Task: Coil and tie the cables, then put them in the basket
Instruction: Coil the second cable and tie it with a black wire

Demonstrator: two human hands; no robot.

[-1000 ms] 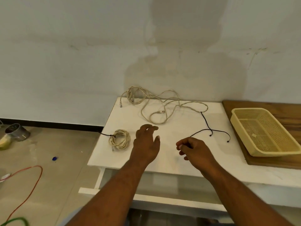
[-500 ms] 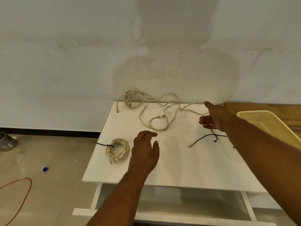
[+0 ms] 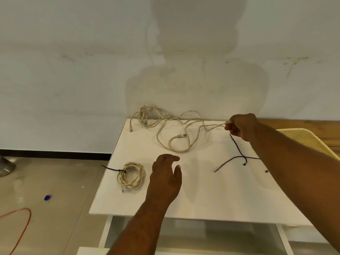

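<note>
A loose beige network cable (image 3: 173,137) sprawls over the back of the white table (image 3: 211,196). My right hand (image 3: 242,127) is closed on that cable's right end at the back right, lifting the strand slightly. A second beige cable (image 3: 131,175) lies coiled near the left edge, bound with a black tie. My left hand (image 3: 165,175) hovers just right of that coil, fingers apart and holding nothing. Loose black ties (image 3: 239,159) lie under my right forearm. The yellow mesh basket (image 3: 309,138) sits at the right, partly hidden by my arm.
The table stands against a pale wall (image 3: 92,70). A wooden surface (image 3: 312,126) carries the basket on the right. On the floor at left lie an orange cord (image 3: 22,223), a small blue object (image 3: 47,197) and a metal pot (image 3: 5,166).
My right hand has reached from the table's front middle to the back right and closed on the loose cable's end. My left hand has stayed by the coil.
</note>
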